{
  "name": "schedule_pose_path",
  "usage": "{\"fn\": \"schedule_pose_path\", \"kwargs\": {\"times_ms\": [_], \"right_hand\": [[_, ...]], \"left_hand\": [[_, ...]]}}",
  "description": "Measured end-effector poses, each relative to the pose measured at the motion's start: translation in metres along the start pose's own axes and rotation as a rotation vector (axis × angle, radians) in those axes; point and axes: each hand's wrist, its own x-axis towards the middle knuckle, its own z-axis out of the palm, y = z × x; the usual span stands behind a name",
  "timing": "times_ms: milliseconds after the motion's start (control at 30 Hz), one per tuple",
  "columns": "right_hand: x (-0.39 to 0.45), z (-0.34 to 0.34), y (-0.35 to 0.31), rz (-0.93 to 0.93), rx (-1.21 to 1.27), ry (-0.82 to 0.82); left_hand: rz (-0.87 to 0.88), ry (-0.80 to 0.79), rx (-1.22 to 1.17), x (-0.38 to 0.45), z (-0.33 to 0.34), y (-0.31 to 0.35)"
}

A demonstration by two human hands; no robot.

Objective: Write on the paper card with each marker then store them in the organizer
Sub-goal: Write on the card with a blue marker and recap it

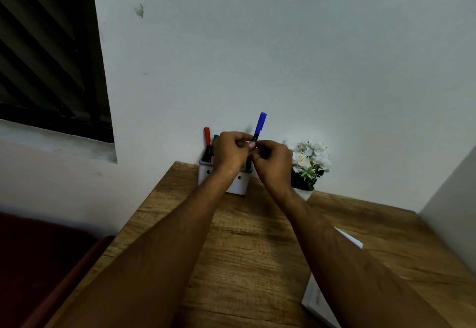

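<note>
Item: slim black-barrelled marker with a bright blue plastic cap [259, 127], centre of the frame, standing near upright above the white plastic desk organizer [238, 184]. My left hand [231, 151] and right hand [273, 161] meet around its lower barrel, fingers curled and pinching it; I cannot tell which hand bears the weight.

Handling, as I judge it: keep the smooth, round barrel upright, line its hidden lower end over a free compartment, lower it and let go only once it is seated.

Organizer: rounded, glossy, with small dark holes in its front; it sits at the far edge of the grained brown wooden table [244, 237]. In its left compartment stand a red-capped marker [207, 136] and a green-capped marker [215, 139].

White paper card [313, 299]: flat, lower right, partly behind my forearm.

Pot of white artificial flowers [310, 163]: just right of the organizer.
</note>
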Motion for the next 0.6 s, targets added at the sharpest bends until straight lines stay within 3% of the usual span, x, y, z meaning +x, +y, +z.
{"fn": "schedule_pose_path", "kwargs": {"times_ms": [600], "right_hand": [[-0.016, -0.003, 0.008, 0.143, -0.198, -0.064]], "left_hand": [[0.021, 0.04, 0.288, -0.011, -0.007, -0.007]]}}
